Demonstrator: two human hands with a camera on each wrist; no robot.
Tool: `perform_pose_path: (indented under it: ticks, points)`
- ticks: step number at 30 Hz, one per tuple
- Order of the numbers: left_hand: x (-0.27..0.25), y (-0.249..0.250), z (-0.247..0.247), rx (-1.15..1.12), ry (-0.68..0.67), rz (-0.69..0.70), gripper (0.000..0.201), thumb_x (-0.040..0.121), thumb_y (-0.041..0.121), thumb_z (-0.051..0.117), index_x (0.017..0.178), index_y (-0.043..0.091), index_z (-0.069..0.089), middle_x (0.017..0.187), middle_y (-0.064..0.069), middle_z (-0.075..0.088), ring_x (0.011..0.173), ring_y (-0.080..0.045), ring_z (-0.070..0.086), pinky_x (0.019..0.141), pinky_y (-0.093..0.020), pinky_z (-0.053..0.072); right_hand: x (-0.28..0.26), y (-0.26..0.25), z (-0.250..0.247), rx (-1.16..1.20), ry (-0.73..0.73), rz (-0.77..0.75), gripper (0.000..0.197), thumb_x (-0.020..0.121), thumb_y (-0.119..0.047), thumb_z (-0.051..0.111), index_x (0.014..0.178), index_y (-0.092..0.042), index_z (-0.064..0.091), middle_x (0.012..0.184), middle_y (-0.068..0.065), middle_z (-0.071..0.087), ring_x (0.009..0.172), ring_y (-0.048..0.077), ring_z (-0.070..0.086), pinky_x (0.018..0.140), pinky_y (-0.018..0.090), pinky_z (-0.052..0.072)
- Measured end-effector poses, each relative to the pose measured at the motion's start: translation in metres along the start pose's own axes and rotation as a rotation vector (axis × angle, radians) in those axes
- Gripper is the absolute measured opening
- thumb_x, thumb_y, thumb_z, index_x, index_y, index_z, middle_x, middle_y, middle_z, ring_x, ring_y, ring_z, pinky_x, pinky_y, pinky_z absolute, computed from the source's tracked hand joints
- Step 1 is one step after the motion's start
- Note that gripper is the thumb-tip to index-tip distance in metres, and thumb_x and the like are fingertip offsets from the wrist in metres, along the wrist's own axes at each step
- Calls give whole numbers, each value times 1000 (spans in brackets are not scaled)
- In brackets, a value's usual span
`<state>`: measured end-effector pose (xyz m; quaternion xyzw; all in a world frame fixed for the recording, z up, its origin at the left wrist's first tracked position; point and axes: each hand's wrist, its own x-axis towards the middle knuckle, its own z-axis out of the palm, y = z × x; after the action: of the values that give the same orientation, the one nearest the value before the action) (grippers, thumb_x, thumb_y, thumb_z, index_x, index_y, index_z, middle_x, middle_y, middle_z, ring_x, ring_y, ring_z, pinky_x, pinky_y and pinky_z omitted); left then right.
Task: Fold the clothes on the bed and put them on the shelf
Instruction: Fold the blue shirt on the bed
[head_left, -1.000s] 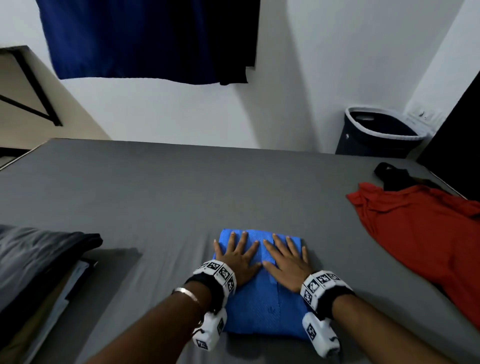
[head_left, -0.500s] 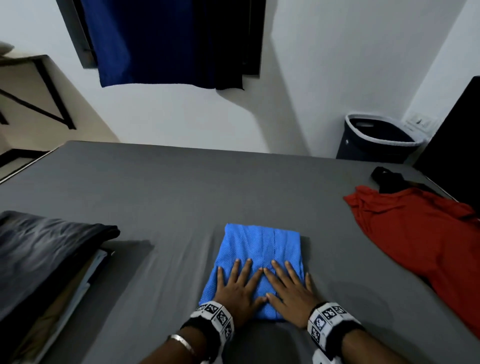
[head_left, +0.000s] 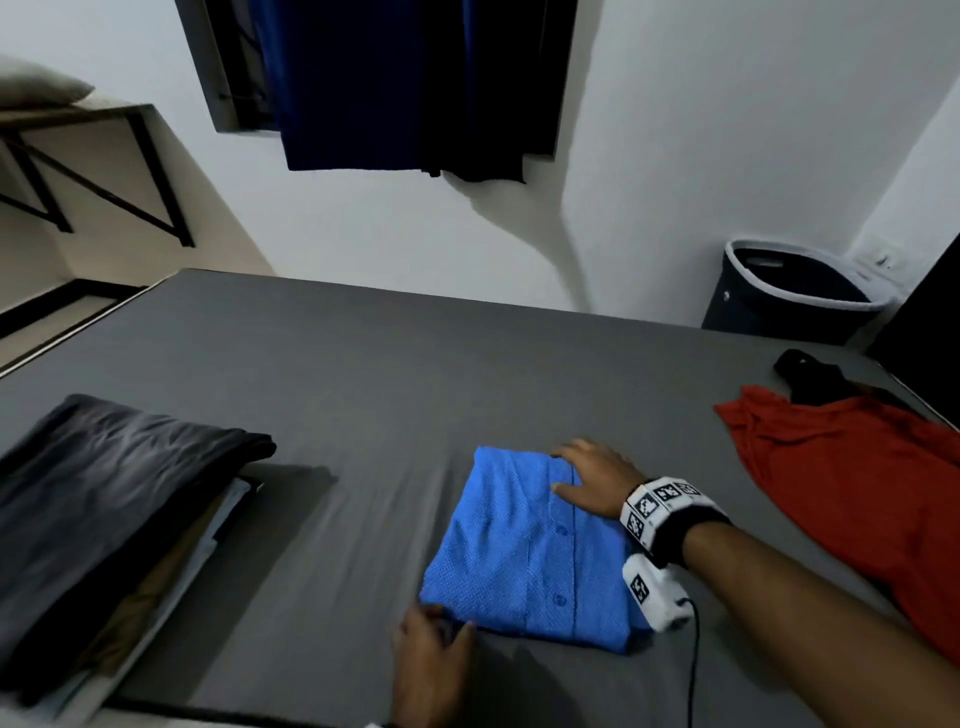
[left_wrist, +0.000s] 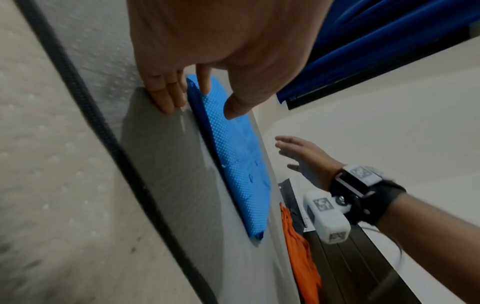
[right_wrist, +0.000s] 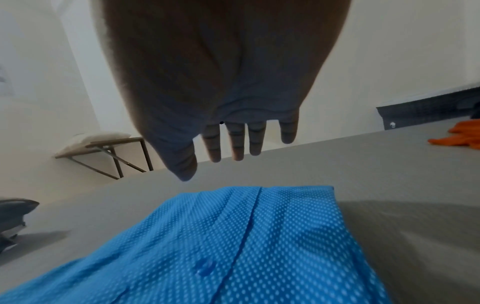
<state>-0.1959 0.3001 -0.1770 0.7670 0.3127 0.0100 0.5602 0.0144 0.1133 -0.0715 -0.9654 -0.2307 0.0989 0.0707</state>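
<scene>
The left hand (head_left: 434, 670) runs off the head view's bottom edge, its fingertips tucked under the shirt (head_left: 524, 551), and the red garment (head_left: 852, 499) is cut at right.

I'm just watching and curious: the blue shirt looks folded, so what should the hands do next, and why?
Probably slide both hands under the blue shirt and lift it. The left hand is already at its near corner, the right hand open above its far edge.

head: high, down on bed (head_left: 363, 364) | wrists: low, close | shared: blue shirt (head_left: 519, 545)
</scene>
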Motion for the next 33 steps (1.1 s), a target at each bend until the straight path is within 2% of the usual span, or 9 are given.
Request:
perform_pose_path:
  ticks: [3,6,9,13,15,17,20,27,33]
  points:
    - [-4,3,4,-227,43,-171,56,73,1,81,110,10,40,91,-9,61,95,-26,61,95,-42,48,25,-2,2,-50,-51,31,73,87,-54,57,149,-25,33,154,-1,33,140,24,33,114,43,28]
    - [-8,19,10,-582,-47,-408,26,80,-7,73,96,-7,53,57,-13,60,60,-22,60,59,-36,54,45,3,10,-41,-122,70,88,83,-61,61,153,-22,24,158,1,28,144,22,28,116,45,23]
    - [-12,34,16,-740,-152,-496,14,88,-4,64,75,-7,61,55,-15,60,58,-25,58,47,-28,48,63,7,17,31,-206,102,96,78,-62,66,152,-18,25,155,3,34,140,23,36,116,44,24]
    - [-14,51,26,-813,-196,-463,10,83,-1,72,86,4,65,63,-8,68,61,-24,60,49,-27,52,79,10,22,137,-254,73,67,72,-51,78,126,-17,58,124,4,64,107,22,62,95,35,48]
    - [-11,50,30,-828,-204,-460,19,71,11,84,86,9,72,69,-5,72,60,-20,62,53,-29,53,83,10,23,157,-274,83,59,69,-49,81,115,-18,62,109,-1,67,97,19,63,88,33,50]
    - [-10,48,32,-837,-197,-457,30,59,20,89,85,12,76,78,-5,74,62,-18,62,58,-30,53,86,12,26,179,-308,108,61,63,-53,82,109,-18,61,103,-2,67,95,19,63,87,33,51]
    - [-8,46,40,-853,-151,-497,25,78,9,79,100,11,68,96,-9,74,73,-22,65,60,-31,53,93,16,31,206,-349,131,64,54,-61,80,99,-18,68,97,-1,71,90,20,67,88,36,54]
    - [-9,48,49,-916,-147,-474,24,86,-2,63,108,8,63,102,-16,72,90,-33,67,62,-38,57,88,17,23,325,-380,88,29,75,-35,81,97,-22,68,99,-2,73,95,18,69,90,31,52]
    - [-12,39,43,-929,-169,-463,31,86,-3,61,114,10,61,109,-15,71,102,-37,66,70,-45,58,75,17,21,396,-413,91,26,77,-32,79,97,-17,71,94,-3,74,91,18,70,90,34,54]
